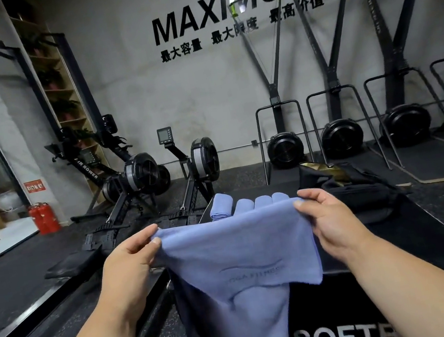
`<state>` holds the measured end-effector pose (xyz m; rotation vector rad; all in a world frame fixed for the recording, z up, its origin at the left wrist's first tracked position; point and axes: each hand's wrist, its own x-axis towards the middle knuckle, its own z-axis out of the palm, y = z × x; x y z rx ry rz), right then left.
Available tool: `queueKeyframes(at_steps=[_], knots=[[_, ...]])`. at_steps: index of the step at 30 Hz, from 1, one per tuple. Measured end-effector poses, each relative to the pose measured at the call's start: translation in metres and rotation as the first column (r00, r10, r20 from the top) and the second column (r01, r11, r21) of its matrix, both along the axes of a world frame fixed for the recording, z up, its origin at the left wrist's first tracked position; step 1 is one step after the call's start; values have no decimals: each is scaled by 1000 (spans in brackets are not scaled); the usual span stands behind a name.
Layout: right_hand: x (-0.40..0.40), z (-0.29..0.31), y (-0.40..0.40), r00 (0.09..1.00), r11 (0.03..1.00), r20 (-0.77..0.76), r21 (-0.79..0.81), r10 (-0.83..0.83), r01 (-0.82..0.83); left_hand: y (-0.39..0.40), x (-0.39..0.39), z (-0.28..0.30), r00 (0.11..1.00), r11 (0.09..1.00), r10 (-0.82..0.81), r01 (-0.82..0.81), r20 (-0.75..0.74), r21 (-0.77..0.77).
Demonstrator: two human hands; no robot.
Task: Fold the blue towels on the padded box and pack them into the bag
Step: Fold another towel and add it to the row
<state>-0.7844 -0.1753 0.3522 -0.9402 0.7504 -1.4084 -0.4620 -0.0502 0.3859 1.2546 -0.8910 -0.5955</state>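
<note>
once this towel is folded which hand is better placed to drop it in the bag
Right, probably. The black bag lies on the right side of the padded box, just beyond the right hand. The left hand pinches the blue towel at its far corner.

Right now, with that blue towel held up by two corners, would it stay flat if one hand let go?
Probably not. The blue towel sags between the left hand and right hand and hangs in soft folds, so it looks floppy. It likely weighs little, since pinches at the corners hold it.
</note>
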Motion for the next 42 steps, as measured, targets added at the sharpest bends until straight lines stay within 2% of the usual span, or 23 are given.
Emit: queueKeyframes(at_steps=[7, 12, 19, 26, 29, 33, 35, 36, 38, 40, 42], knots=[[-32, 26, 13, 1000, 992, 13, -123, -28, 29, -30, -18, 13, 991, 992, -128, 128, 38, -11], [-46, 32, 4, 998, 989, 31, -142, -45, 49, -63, -35, 21, 958, 985, -174, 168, 228, 46], [-51, 22, -47, 993, 992, -59, -83, -100, 95, -149, -53, 8, 892, 964, -254, 204, 373, 168], [-42, 48, -161, 956, 970, -202, -165, -211, 179, -300, -48, 34, 926, 944, -302, 258, 225, 204], [-38, 34, -211, 919, 965, -297, -120, -257, 231, -353, -44, 21, 915, 923, -343, 287, 211, 256], [-30, -37, -248, 800, 989, -590, 21, -106, 146, -380, -43, -49, 870, 828, -410, 229, 274, 511], [-30, -76, -247, 717, 980, -697, 127, -23, 155, -380, -40, -95, 817, 796, -422, 126, 393, 592], [-32, -98, -246, 680, 969, -734, 172, 4, 179, -381, -37, -121, 782, 788, -428, 77, 454, 611], [-35, -137, -246, 602, 956, -798, 202, 34, 212, -380, -29, -168, 744, 754, -466, 50, 479, 655], [-35, -163, -250, 517, 957, -854, 192, 55, 216, -377, -24, -200, 761, 741, -456, 38, 461, 671], [-38, -183, -264, 400, 961, -915, 153, 49, 232, -378, -25, -219, 774, 782, -380, -24, 506, 623]])
